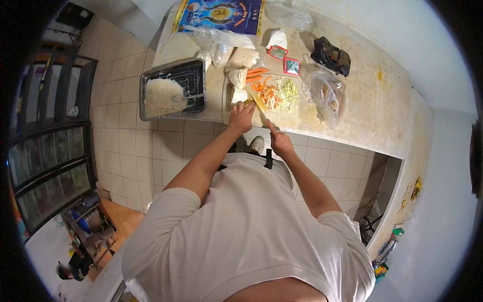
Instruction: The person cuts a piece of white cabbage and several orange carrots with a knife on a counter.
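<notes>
My right hand [282, 143] grips a kitchen knife [261, 108], its index finger stretched along the back of the blade. The blade lies over a pale cutting board [290, 120] at the table's near edge. My left hand [241, 120] presses a small yellowish-green vegetable piece [248, 102] to the board, fingertips close left of the blade; the fingers partly hide it. Just beyond are two white cabbage chunks, a larger one [237, 78] and a smaller one [239, 95]. Orange carrot pieces [256, 74] lie behind shredded carrot [265, 91] and shredded cabbage [287, 92].
On the left, a black tray [194, 68] holds pale batter [162, 96] and a spoon. Filled clear bags [222, 53] stand behind the board. Two red-edged packets [291, 67], a black plastic bag [332, 56] and another clear bag [328, 98] lie farther right. Another person [77, 266] is far lower left.
</notes>
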Demonstrator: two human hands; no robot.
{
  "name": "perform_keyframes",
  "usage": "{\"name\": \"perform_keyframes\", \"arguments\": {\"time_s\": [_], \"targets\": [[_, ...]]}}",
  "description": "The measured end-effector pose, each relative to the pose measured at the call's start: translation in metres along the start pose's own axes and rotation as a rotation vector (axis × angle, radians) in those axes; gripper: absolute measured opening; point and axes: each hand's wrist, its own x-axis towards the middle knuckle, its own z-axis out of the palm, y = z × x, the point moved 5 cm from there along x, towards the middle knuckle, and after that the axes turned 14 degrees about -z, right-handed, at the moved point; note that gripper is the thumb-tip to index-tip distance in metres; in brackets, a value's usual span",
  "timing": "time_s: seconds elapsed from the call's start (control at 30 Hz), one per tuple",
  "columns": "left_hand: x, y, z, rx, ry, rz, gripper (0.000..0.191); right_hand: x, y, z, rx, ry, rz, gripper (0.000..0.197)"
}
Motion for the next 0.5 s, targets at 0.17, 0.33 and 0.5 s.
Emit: {"name": "perform_keyframes", "arguments": {"time_s": [0.17, 0.33, 0.5], "targets": [[0.001, 0.005, -0.003, 0.05, -0.024, 0.036, 0.072, 0.022, -0.006, -0.001, 0.065, 0.13, -0.022, 0.058], [0.007, 0.002, 0.003, 0.004, -0.055, 0.071, 0.061, 0.011, -0.001, -0.001, 0.069, 0.167, -0.09, 0.059], [0.006, 0.01, -0.012, 0.027, -0.199, 0.133, 0.055, -0.029, 0.005, -0.011, -0.022, -0.039, 0.012, 0.062]]}}
